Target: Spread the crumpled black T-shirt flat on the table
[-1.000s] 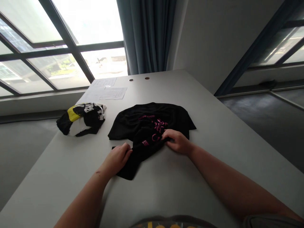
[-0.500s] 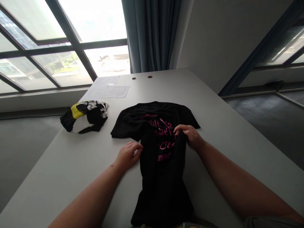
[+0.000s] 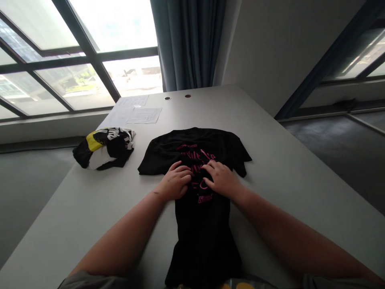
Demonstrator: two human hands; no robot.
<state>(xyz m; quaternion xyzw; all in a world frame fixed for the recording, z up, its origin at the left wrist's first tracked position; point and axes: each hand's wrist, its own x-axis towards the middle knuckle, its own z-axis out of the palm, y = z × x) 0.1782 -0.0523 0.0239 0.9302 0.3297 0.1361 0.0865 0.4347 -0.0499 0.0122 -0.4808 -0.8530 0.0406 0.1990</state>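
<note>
A black T-shirt (image 3: 204,237) with pink lettering lies on the white table (image 3: 120,212), its sleeves spread at the far end and its sides folded inward toward the near end. My left hand (image 3: 178,180) rests on the left folded side, fingers spread. On the right side lies my right hand (image 3: 221,178), with its fingers also apart and pointing inward over the lettering. Both hands press on the cloth close together, and neither grips it. Parts of the print are covered by my fingers and the folds.
A crumpled black, white and yellow bundle (image 3: 105,148) lies at the table's left edge. Sheets of paper (image 3: 146,115) lie at the far left, near two round holes in the tabletop. Beyond are windows and a blue curtain (image 3: 189,44).
Both hands have moved inward over the shirt. My right hand has let go of the right side's fold, which now lies flat. My left hand has come from the edge onto the cloth.
</note>
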